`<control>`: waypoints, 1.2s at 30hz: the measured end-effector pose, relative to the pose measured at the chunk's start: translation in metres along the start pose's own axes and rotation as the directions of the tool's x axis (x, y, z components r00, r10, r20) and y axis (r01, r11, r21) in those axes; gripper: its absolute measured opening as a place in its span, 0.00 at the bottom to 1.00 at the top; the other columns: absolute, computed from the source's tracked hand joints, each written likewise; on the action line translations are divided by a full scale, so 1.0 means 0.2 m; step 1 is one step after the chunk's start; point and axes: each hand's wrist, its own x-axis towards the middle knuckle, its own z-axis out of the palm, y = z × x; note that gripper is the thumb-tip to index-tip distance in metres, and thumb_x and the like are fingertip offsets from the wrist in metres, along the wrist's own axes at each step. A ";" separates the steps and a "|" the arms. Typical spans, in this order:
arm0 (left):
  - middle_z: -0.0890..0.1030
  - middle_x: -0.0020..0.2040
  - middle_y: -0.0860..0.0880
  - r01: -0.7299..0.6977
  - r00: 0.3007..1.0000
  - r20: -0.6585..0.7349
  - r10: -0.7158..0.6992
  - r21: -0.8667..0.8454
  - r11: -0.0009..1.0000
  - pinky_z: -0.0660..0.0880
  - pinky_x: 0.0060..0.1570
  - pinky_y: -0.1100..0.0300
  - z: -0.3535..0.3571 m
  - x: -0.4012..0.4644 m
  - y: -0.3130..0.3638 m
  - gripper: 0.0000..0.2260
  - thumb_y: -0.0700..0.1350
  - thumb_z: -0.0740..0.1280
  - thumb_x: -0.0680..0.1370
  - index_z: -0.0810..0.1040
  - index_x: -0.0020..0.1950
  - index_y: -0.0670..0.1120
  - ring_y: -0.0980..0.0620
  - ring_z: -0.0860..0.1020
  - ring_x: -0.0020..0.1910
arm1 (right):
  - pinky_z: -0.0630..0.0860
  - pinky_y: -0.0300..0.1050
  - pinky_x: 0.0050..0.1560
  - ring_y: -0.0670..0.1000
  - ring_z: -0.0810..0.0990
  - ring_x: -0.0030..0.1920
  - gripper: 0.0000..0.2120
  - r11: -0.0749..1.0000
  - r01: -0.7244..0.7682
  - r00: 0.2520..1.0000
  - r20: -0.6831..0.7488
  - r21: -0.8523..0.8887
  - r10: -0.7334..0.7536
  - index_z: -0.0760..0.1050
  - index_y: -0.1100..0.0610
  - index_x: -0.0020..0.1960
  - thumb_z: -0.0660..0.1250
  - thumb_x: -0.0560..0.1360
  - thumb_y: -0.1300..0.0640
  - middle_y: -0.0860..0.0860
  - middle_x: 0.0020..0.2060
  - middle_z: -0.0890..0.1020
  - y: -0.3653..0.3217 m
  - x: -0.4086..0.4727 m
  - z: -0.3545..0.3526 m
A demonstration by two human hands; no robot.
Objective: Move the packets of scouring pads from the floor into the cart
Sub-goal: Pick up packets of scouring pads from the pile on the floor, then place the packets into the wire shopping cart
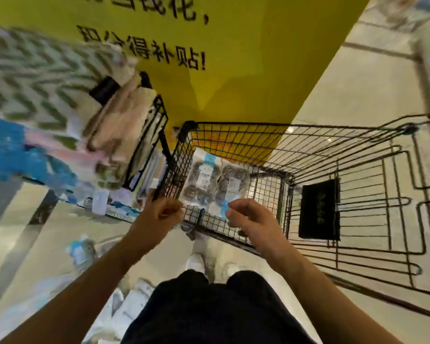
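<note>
A black wire cart (pixel 271 150) stands in front of me. Two packets of dark scouring pads (pixel 216 178) lie flat side by side on its bottom, with blue-and-white labels. My left hand (pixel 157 214) hovers at the cart's near left corner, fingers loosely curled and holding nothing. Over the near rim, my right hand (pixel 248 219) is the same, loosely curled and empty. More packets (pixel 82 249) lie blurred on the floor at lower left, and others (pixel 132 301) sit beside my legs.
A yellow sign (pixel 209 58) with black characters lies beyond the cart. A wire rack (pixel 147 135) of folded cloths and packets stands to the left. A black flap (pixel 319 209) sits in the cart's child seat. My white shoes (pixel 196 263) are by the cart's near edge.
</note>
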 end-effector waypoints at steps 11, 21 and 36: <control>0.85 0.52 0.47 0.292 0.812 -0.378 -0.445 -0.397 0.870 0.78 0.51 0.50 0.17 -0.87 -0.44 0.11 0.45 0.72 0.80 0.78 0.59 0.57 0.43 0.84 0.52 | 0.81 0.47 0.54 0.48 0.86 0.48 0.01 0.937 0.183 0.884 0.466 -0.297 -0.026 0.84 0.45 0.50 0.75 0.79 0.50 0.46 0.45 0.88 0.01 -0.06 0.02; 0.87 0.50 0.48 0.198 0.412 -0.475 -0.778 -0.786 0.585 0.79 0.53 0.48 0.66 -1.80 -0.79 0.13 0.55 0.72 0.74 0.81 0.57 0.55 0.46 0.85 0.51 | 0.80 0.46 0.47 0.48 0.89 0.46 0.03 0.832 0.261 0.704 0.686 -0.490 0.183 0.83 0.47 0.54 0.72 0.81 0.50 0.49 0.49 0.88 0.20 -0.33 0.37; 0.84 0.56 0.48 -0.091 0.106 -0.200 -0.974 -0.977 0.191 0.79 0.56 0.48 1.31 -3.05 -1.46 0.07 0.47 0.68 0.83 0.80 0.60 0.52 0.49 0.83 0.55 | 0.81 0.51 0.51 0.55 0.87 0.49 0.05 0.570 0.507 0.476 0.762 -0.646 0.439 0.83 0.50 0.54 0.70 0.82 0.51 0.50 0.48 0.88 0.81 -1.39 1.18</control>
